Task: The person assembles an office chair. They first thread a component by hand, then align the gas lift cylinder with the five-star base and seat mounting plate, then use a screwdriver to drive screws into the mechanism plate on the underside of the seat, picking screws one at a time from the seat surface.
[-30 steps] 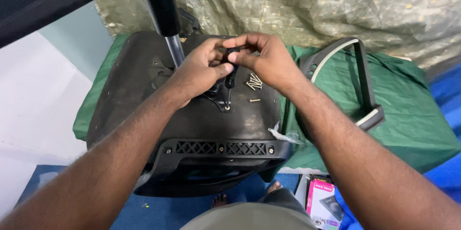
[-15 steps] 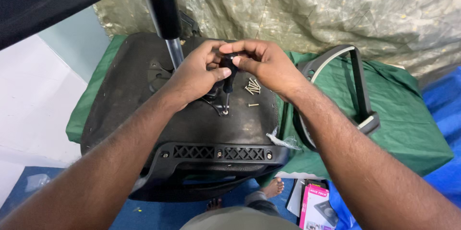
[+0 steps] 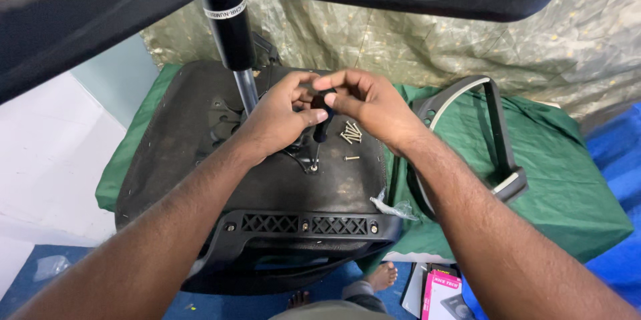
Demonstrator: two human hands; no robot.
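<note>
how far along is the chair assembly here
Done: the mechanism plate with its gas cylinder sits on the upturned seat base. In hand: left hand and right hand together grip a screwdriver standing on a screw. Left: loose screws lie on the seat, and an armrest lies unattached on the green cloth.

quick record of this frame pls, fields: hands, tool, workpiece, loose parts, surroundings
hands: left hand and right hand both grip the screwdriver
tool: screwdriver upright, tip at a screw spot on the seat underside
workpiece: black chair seat, upside down on a green cloth; gas cylinder stands up from it
loose parts: pile of screws on the seat, right of the tool; armrest on the cloth
surroundings: pink box on the floor, bare foot
</note>
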